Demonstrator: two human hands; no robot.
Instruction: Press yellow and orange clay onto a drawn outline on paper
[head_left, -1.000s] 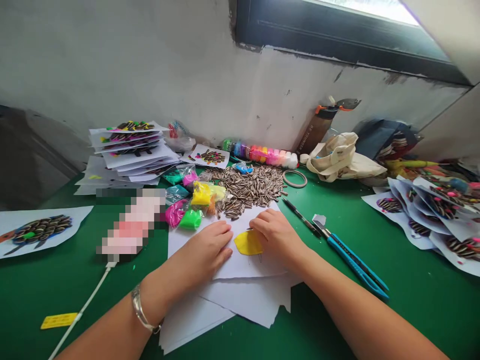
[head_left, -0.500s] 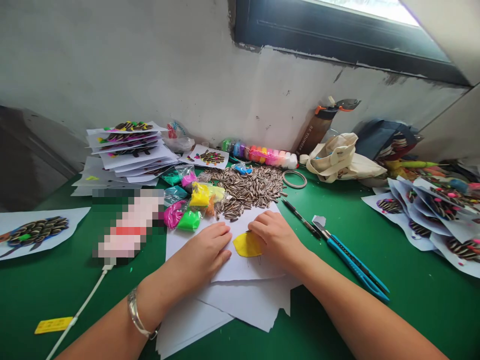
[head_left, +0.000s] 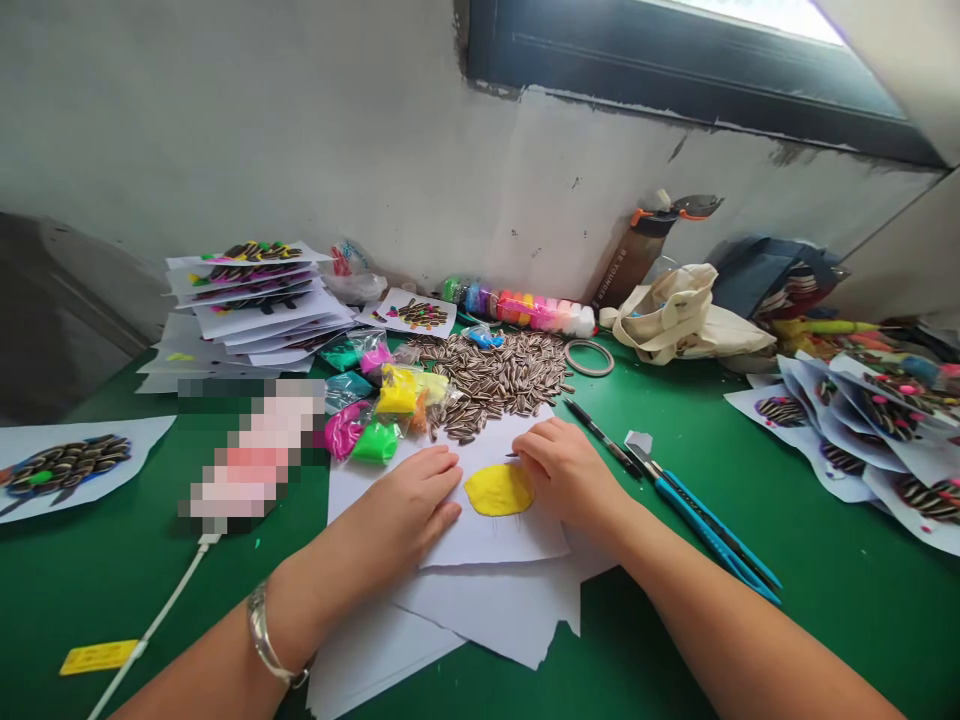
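A flat yellow clay shape [head_left: 499, 490] lies on a white sheet of paper [head_left: 480, 545], with short pencil lines below it. My left hand [head_left: 420, 500] rests on the sheet left of the clay, its fingers stretched out and holding nothing. Just right of the clay, my right hand [head_left: 562, 470] is closed in a pinch. A small dark pointed thing [head_left: 512, 455] sticks out from its fingertips over the clay's upper right edge; most of it is hidden. Beyond both hands spreads a pile of striped sunflower seeds [head_left: 502, 370].
Bagged coloured clay [head_left: 397, 390] sits left of the seeds. A black pen [head_left: 600, 435], blue tweezers [head_left: 712, 530] and a tape ring [head_left: 589, 358] lie rightward. Seed pictures are stacked left [head_left: 259, 300] and right [head_left: 862, 430]. A bottle [head_left: 637, 250] leans against the wall.
My right hand has moved slightly right and up, uncovering the clay's right end. The dark thing in its fingertips moved with it. My left hand has stayed in place.
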